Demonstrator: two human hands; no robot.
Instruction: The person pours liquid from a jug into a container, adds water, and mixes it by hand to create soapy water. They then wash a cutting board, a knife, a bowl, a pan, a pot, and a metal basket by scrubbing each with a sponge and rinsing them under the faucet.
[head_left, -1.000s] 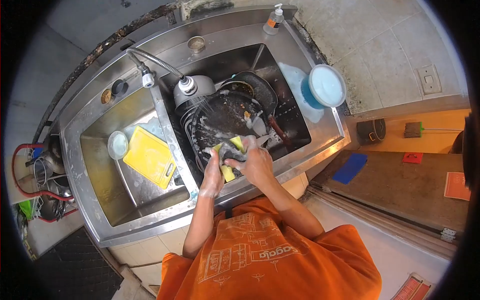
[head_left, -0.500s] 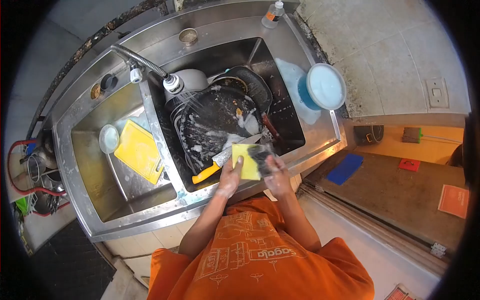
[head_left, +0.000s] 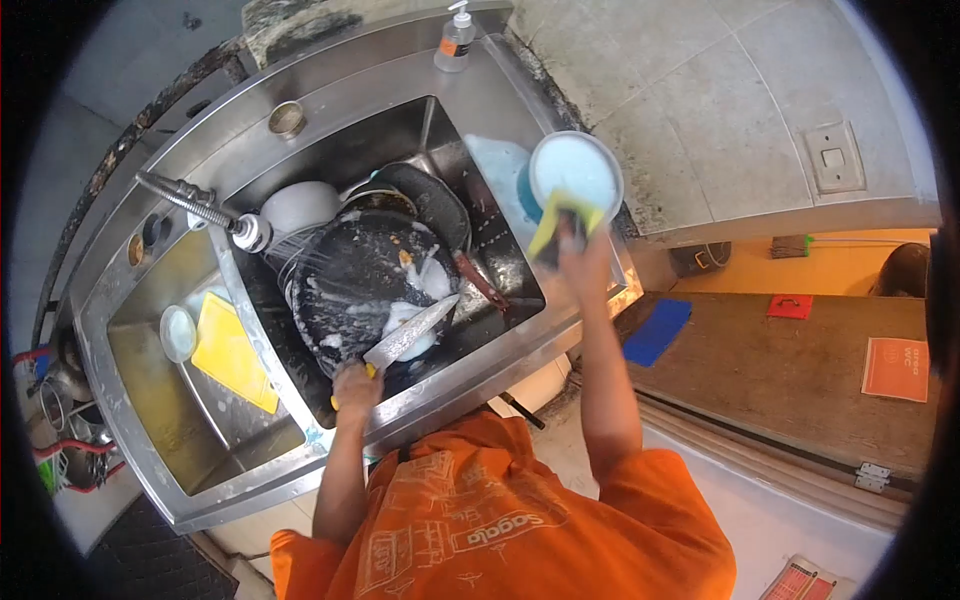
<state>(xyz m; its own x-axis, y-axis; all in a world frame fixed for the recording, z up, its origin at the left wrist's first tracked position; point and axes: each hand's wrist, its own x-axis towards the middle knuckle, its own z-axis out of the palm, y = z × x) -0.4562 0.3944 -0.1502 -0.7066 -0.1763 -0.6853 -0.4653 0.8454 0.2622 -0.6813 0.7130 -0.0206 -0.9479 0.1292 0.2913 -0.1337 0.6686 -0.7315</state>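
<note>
My left hand is wrapped round the yellow handle of a large kitchen knife. Its broad wet blade points up and to the right, over the near edge of a black, soap-smeared pan in the right sink basin. My right hand, blurred by motion, grips a yellow and black scouring sponge at the near rim of a round tub of bluish suds. The tub stands on the wet steel ledge right of the basin.
A grey bowl and a dark square pan lie behind the round pan. A flexible spray tap hangs over the basin. The left basin holds a yellow cutting board and a small bowl. A pump bottle stands at the back.
My hands have parted. The left has let go of the sponge and taken the knife's handle; the right has carried the sponge up and right to the tub. The view has shifted right, and the tap's spray no longer shows.
</note>
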